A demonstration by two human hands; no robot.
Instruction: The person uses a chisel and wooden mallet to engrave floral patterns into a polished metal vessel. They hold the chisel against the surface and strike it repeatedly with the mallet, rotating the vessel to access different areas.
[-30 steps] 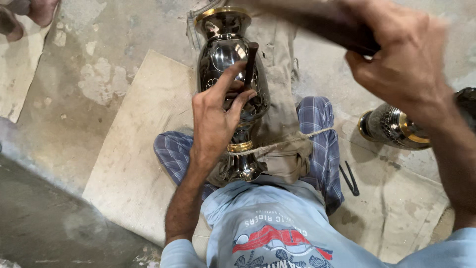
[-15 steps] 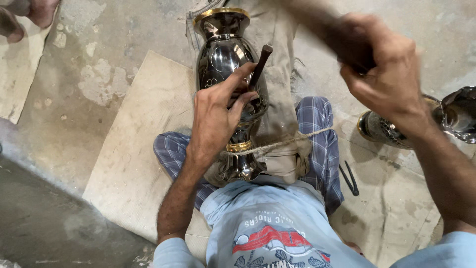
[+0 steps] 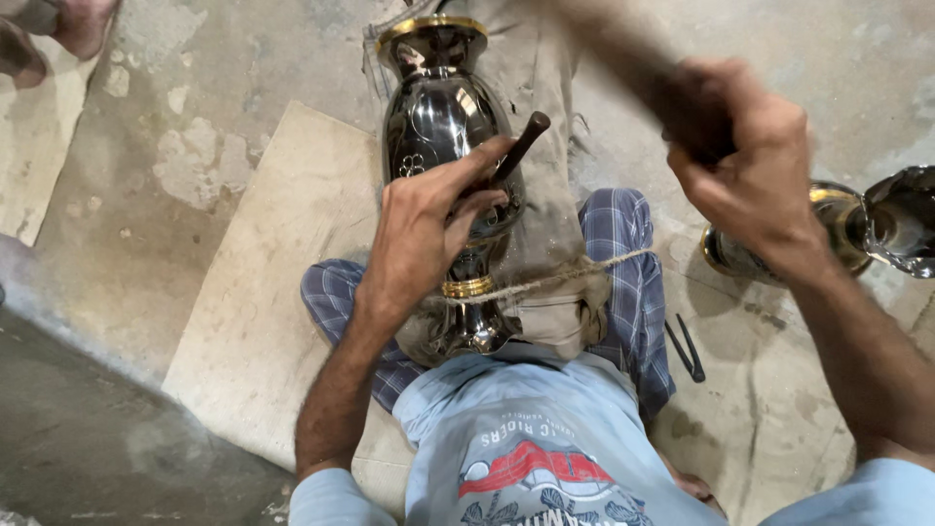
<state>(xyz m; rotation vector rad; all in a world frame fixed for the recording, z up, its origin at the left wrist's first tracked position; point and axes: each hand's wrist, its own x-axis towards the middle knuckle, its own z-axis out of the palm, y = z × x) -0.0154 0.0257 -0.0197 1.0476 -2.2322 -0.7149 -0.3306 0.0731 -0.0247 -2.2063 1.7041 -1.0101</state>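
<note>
Glossy black vase [image 3: 438, 117] with gold rim and gold neck band; blue plaid trousers [image 3: 623, 244]; light blue shirt [image 3: 526, 429] with red and white print; beige cloth [image 3: 545, 214]; mottled grey floor [image 3: 175, 117]; second black-and-gold vase [image 3: 857, 229]

Two dark metal vases [image 3: 443, 136] [image 3: 857, 229], one punch [image 3: 521, 146], two hands [image 3: 429, 234] [image 3: 750, 166].

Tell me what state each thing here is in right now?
Dark vase: lying on its side across the lap, tied with string.
Punch tool: tip on the vase, pinched by the left hand.
Right hand: raised, gripping a blurred handle.
Second vase: on the floor, on its side.
</note>
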